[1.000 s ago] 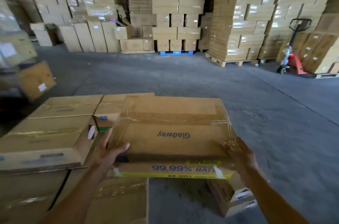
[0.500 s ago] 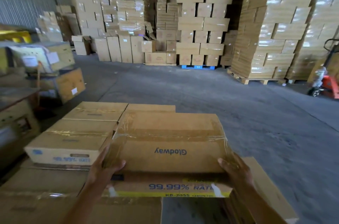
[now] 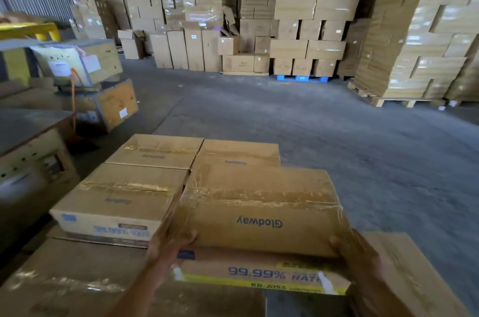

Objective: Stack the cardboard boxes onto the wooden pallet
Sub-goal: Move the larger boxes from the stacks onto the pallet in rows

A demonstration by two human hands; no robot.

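I carry a taped brown cardboard box printed "Glodway", held level in front of me. My left hand grips its near left corner, thumb on top. My right hand grips the near right corner. The box hangs over the right side of a stack of like boxes: one at the near left, one at the far left and one at the far right, partly hidden behind the carried box. The wooden pallet under this stack is hidden.
More boxes lie low below me and at the lower right. A crate and tilted boxes stand at the left. Tall stacks of boxes fill the back wall, one on a wooden pallet. Grey concrete floor lies ahead.
The carried box has moved forward and up beside the top layer of the stack. My view has lifted and turned left, so the red pallet jack has left the frame.
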